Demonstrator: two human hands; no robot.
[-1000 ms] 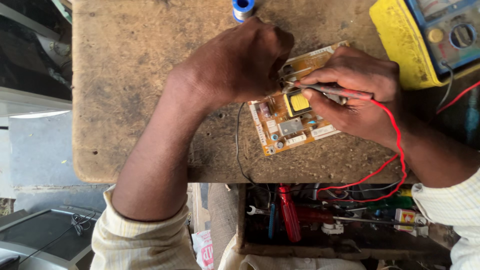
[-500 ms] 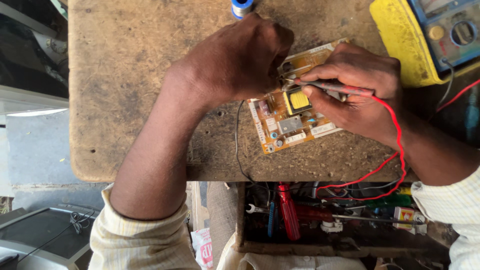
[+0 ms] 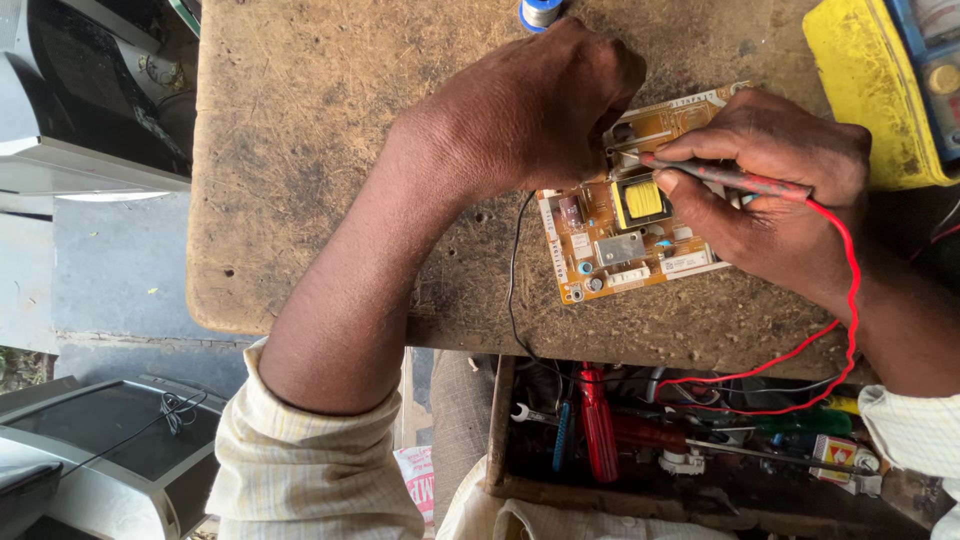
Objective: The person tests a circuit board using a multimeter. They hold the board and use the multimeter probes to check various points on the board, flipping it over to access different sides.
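Note:
An orange circuit board (image 3: 620,240) with a yellow transformer lies on a worn wooden bench top (image 3: 320,150). My right hand (image 3: 770,190) grips a red test probe (image 3: 735,180) like a pen, its tip touching the board near the top of the transformer. A red wire runs from the probe down past my wrist. My left hand (image 3: 530,105) is closed over the board's upper left corner; a thin metal tip shows at its fingers and a black wire (image 3: 515,280) runs out from under it. The rest of what it holds is hidden.
A yellow multimeter (image 3: 880,80) sits at the top right. A blue spool of solder (image 3: 540,12) stands at the top edge. Below the bench, an open drawer (image 3: 650,430) holds screwdrivers, a spanner and loose wires. Grey electronic casings (image 3: 90,460) stand at the left.
Both hands stay on the board; the probe tip has shifted only slightly.

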